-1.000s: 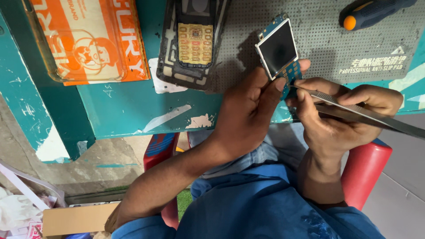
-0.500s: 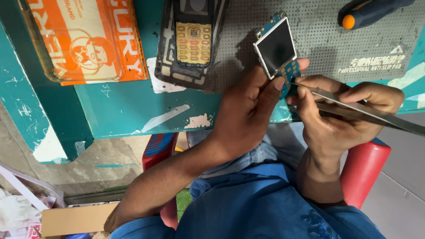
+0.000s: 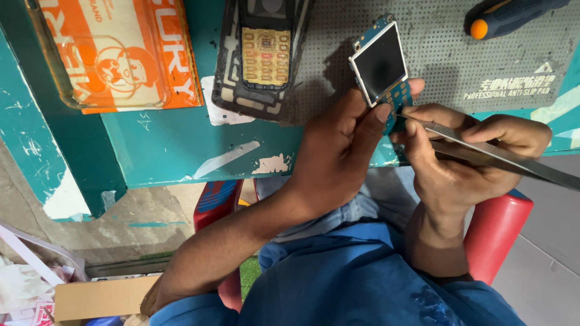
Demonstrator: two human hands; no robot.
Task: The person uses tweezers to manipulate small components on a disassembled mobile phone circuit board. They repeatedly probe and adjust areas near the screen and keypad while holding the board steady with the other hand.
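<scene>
I hold the board point(image 3: 386, 72) in my left hand point(image 3: 338, 151), above the near edge of the tabletop point(image 3: 181, 145). The left grip is clamped on the lower end of the board: thumb on the face, fingers behind. The dark screen on the board faces up at me.

My right hand point(image 3: 465, 163) holds the tweezers point(image 3: 483, 151). The right grip is closed around the shank. The tip sits at the blue lower part of the board, just beside my left thumb. I cannot tell whether the tip touches a contact or only hovers over it.

Risks, as I judge them:

1. Tip slip. The tweezers are metal and pointed. A side load at the tip could skate it across the board, scratching a trace or the screen edge, or pricking the left thumb.
2. Prying force. Too much leverage at the lower end could flex the board or lift the screen frame.
3. Dropped part. The board is held past the tabletop edge, over my lap. A loosened left grip, or a small part freed by the tip, would fall off the mat point(image 3: 459, 54), where it may be hard to find.

The phone shell point(image 3: 260, 54) with its yellow keypad lies on the mat, well apart from both hands. The screwdriver point(image 3: 507, 15) lies at the far right. An orange box point(image 3: 115, 48) stands at the left.
</scene>
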